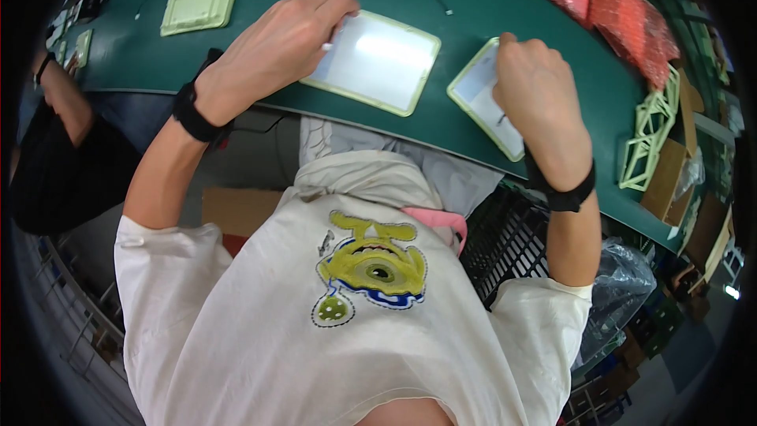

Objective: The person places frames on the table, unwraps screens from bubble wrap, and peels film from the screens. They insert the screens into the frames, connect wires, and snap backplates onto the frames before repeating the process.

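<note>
Left hand: curled, pinching edge of white panel flat on green surface. Right hand: closed, gripping tilted second panel. Red packets beyond right hand.

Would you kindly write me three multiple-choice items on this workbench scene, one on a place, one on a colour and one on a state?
1. Where does the left hand rest?
A. on the white panel's left edge
B. on the red packs
C. on the black crate

2. What colour is the table top?
A. grey
B. dark green
C. yellow

3. How does the right hand stand?
A. flat and open
B. curled over the second panel
C. off the table

Answers:
1 A, its fingers lie on the edge of the white panel.
2 B, the bare surface is dark green.
3 B, its fingers are curled over the second panel, its grip hidden.
</note>
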{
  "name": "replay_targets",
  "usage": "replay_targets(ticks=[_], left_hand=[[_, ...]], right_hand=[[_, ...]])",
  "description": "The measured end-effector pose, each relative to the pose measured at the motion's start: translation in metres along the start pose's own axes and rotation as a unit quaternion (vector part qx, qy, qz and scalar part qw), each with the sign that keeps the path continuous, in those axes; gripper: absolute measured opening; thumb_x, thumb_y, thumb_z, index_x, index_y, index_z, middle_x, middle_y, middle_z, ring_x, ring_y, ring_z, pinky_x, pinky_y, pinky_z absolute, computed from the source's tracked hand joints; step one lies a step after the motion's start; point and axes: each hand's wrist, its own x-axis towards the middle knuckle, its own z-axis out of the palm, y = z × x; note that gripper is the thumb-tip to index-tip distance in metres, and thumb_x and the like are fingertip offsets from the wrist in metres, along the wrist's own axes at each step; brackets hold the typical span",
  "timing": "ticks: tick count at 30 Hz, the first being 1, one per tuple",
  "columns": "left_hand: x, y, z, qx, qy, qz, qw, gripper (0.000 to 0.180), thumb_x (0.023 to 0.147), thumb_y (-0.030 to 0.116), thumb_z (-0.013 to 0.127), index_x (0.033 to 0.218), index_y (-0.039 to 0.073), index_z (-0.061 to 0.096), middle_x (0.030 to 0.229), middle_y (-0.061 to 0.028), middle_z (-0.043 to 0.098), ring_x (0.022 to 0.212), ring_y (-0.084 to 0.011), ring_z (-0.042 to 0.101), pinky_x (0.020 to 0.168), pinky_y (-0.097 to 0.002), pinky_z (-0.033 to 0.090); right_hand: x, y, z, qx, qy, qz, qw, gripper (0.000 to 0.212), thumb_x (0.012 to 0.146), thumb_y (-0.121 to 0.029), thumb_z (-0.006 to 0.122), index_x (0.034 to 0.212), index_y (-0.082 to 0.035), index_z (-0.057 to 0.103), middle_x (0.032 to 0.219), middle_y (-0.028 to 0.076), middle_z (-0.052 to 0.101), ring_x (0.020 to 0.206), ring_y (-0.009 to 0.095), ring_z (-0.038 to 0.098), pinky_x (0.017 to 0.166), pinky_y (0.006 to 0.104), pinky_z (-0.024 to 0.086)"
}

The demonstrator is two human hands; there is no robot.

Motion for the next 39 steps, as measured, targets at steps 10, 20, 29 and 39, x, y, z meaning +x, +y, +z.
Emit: replay_targets(ticks=[10,20,29,39], left_hand=[[0.007,0.014,-0.005,-0.046,-0.016,-0.01,0.999,0.032,0.087,-0.01,0.067,0.117,-0.002,0.062,0.104,-0.0206,0.067,0.094,-0.0455,0.067,0.08,-0.0509,0.055],[0.016,0.026,0.004,-0.085,0.01,-0.046,0.995,0.031,0.086,-0.013,0.068,0.115,-0.001,0.065,0.096,-0.0159,0.066,0.081,-0.0358,0.068,0.071,-0.044,0.057],[0.017,0.025,0.001,-0.08,-0.021,-0.05,0.995,0.031,0.087,-0.011,0.069,0.116,-0.001,0.067,0.096,-0.0167,0.066,0.084,-0.035,0.069,0.076,-0.0416,0.058],[-0.005,0.014,0.005,-0.24,0.027,-0.09,0.966,0.021,0.091,-0.008,0.066,0.111,-0.002,0.068,0.101,-0.0171,0.067,0.087,-0.0359,0.07,0.08,-0.0419,0.058]], right_hand=[[-0.001,-0.009,-0.001,0.032,0.031,-0.045,0.998,0.007,0.082,0.0,0.067,0.086,0.002,0.073,0.085,0.022,0.076,0.079,0.039,0.078,0.071,0.0479,0.063],[-0.001,0.0,0.001,0.077,0.035,-0.017,0.996,0.012,0.079,0.003,0.066,0.09,0.006,0.071,0.083,0.026,0.074,0.077,0.044,0.076,0.069,0.052,0.06],[0.003,0.013,-0.002,0.108,-0.045,0.011,0.993,0.018,0.081,0.0,0.066,0.097,0.008,0.07,0.084,0.03,0.073,0.084,0.048,0.074,0.075,0.0565,0.059],[0.172,0.035,-0.047,0.097,0.193,-0.058,0.975,0.028,0.091,-0.025,0.078,0.094,0.001,0.071,0.087,0.021,0.075,0.091,0.045,0.073,0.082,0.054,0.061]])
